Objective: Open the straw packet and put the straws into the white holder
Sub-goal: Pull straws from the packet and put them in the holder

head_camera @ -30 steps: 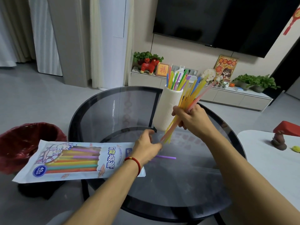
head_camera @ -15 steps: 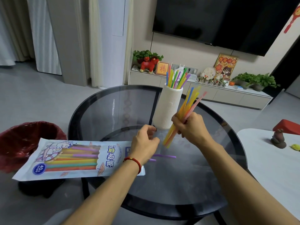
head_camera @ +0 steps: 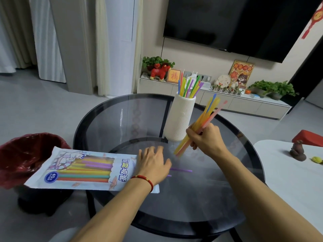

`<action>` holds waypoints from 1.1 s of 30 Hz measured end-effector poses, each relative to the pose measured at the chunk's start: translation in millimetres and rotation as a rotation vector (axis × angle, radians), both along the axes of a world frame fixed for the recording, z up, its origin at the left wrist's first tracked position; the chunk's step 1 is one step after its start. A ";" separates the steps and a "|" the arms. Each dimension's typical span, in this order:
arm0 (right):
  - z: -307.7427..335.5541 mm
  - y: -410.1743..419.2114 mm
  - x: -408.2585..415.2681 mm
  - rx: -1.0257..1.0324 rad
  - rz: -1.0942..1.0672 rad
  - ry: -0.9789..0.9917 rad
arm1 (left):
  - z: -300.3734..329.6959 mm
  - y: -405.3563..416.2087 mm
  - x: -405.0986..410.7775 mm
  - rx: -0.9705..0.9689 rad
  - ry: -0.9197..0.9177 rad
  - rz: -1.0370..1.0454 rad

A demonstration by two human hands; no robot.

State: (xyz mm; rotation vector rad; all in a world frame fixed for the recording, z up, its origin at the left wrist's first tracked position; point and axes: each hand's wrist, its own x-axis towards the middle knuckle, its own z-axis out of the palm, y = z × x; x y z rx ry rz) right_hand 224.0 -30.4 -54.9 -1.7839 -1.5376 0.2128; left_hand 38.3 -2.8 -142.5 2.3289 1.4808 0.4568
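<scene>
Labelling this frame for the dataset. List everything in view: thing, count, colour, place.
white holder: 1, white ribbed, upright on glass table
straws in holder: several, mixed colours
straw bundle: several, yellow, orange, pink, blue, in right hand
loose straws: purple, at least one, on table by left hand
straw packet: 1, pale blue, straws inside, table's left edge
bin: 1, red liner, floor left
TV: 1, black, wall
red horse figure: 1, on cabinet
plants: green, on cabinet
white side table: 1, right
left hand: flat, at packet's open end
right hand: grips bundle
</scene>
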 end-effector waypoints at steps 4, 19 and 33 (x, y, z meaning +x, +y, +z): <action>36.2 8.4 4.3 0.287 -0.105 0.330 | 8.9 -2.0 7.3 -0.027 -0.270 -0.043; 123.8 77.6 -4.8 0.365 -0.229 -0.024 | 11.8 0.1 -0.9 -0.012 -0.365 -0.045; 127.7 93.6 -8.9 0.371 -0.274 -0.027 | 9.2 0.1 -5.4 -0.008 -0.295 -0.065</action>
